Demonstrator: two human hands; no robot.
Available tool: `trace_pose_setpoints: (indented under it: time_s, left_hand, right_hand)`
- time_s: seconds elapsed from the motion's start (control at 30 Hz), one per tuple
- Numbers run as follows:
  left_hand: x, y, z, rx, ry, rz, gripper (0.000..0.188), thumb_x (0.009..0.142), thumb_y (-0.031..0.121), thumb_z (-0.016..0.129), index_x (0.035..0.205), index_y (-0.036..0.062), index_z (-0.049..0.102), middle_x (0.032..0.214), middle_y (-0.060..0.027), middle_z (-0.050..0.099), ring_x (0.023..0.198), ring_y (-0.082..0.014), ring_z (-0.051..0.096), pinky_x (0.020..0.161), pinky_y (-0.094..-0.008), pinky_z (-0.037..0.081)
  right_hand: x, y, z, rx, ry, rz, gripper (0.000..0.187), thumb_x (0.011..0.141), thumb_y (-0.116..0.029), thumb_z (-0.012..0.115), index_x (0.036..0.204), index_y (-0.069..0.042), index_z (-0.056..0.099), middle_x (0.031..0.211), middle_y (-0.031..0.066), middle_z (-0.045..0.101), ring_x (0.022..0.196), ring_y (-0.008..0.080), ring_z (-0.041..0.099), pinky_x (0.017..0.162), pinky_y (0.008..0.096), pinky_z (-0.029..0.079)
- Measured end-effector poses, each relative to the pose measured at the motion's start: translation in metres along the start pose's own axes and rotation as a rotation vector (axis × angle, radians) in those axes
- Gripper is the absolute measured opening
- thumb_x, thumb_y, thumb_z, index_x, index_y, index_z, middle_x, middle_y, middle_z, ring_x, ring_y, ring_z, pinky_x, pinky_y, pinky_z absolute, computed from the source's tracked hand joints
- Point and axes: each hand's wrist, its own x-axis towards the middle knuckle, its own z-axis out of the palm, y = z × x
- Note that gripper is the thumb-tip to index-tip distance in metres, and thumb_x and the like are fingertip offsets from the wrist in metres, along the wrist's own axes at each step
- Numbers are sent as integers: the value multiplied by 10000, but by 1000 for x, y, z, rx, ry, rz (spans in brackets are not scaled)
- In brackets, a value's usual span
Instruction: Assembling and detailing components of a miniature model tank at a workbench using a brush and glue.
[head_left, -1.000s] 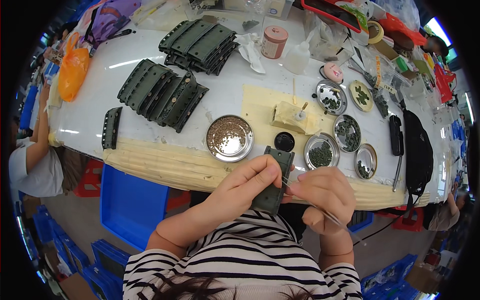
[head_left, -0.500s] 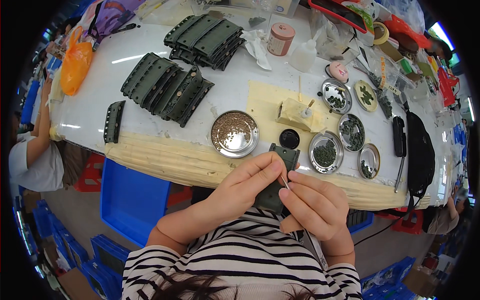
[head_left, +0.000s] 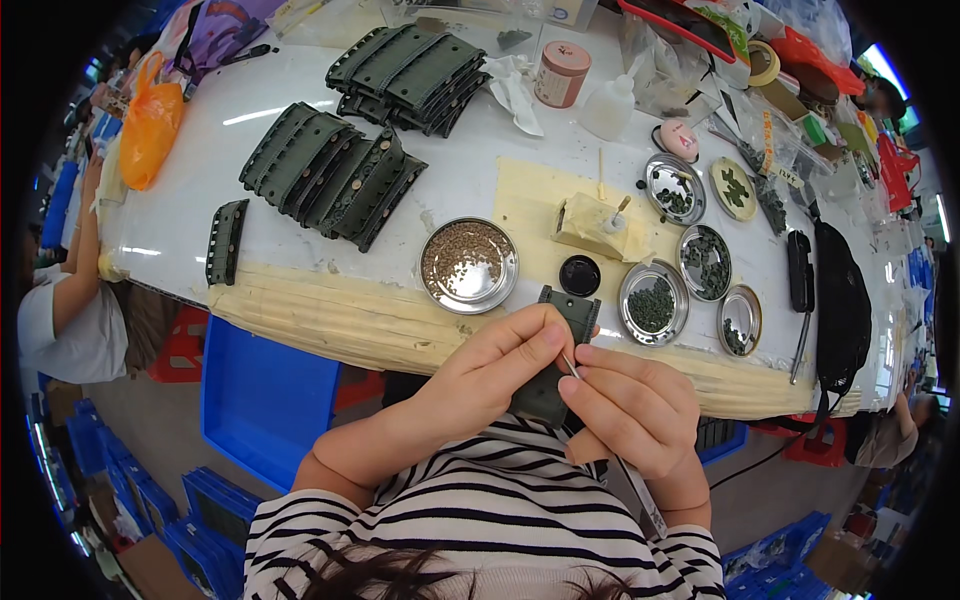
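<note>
My left hand [head_left: 500,365] is closed around a dark green, panel-like part [head_left: 542,398], held upright against the table's near edge. Its upper end, with small studs along the rim, shows above my fingers; the middle is covered by my hands. Pinched in my right hand [head_left: 637,408] are slim silver tweezers [head_left: 638,492], whose tip meets the part beside my left thumb. Whether a small piece sits at the tip is too fine to see. Just beyond the part stands a small round pot of black stuff [head_left: 579,275].
A steel dish of tiny brown pieces [head_left: 468,308] lies left of my hands. Several dishes of green bits [head_left: 652,338] stand at right, near a taped block [head_left: 590,235]. Stacked green panels [head_left: 330,175] lie at far left. A blue tray [head_left: 262,400] sits below the table's edge.
Both hands stay nearly in place at the green part. The rear end of the tweezers has shifted slightly downward and right with a small turn of my right hand.
</note>
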Motion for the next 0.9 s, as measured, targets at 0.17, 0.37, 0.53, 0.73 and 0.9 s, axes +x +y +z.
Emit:
trace_pose_setpoints:
  time_s: [0.17,0.37,0.53,0.73,0.9]
  left_hand:
    - [-6,8,5,-267,38,0,359,988,159,458,1331,90,377,1130,-138,565,1023,-190,579,917,-348,482]
    - [-18,12,-5,-285,143,140,764,893,-67,522,1510,135,121,1275,-181,528,1079,-268,622,962,-405,502]
    - [-22,-1,-15,-628,132,121,644,889,-34,548,1453,129,284,1215,-149,566,1070,-253,617,1022,-438,457]
    - [-18,-10,-16,-717,98,193,548,939,44,515,1436,148,308,1176,-145,597,1062,-228,610,959,-416,497]
    - [-25,-6,-17,-573,122,101,464,963,91,498,1397,139,345,1215,-184,588,1060,-231,618,917,-401,524]
  right_hand:
    - [-5,1,-5,320,215,305,234,887,-215,641,909,15,677,829,107,672,825,284,675,679,334,532]
    - [-16,35,10,269,210,654,173,927,-96,551,884,11,680,805,79,661,834,231,583,760,342,457]
    - [-9,37,22,197,170,702,150,921,-87,577,880,6,687,786,75,665,806,219,565,728,326,455]
    - [-8,36,24,178,129,777,153,914,-103,596,887,6,699,765,80,673,780,218,565,708,321,451]
    - [-9,37,26,186,127,783,158,916,-108,595,888,8,698,767,84,674,768,221,565,706,323,451]
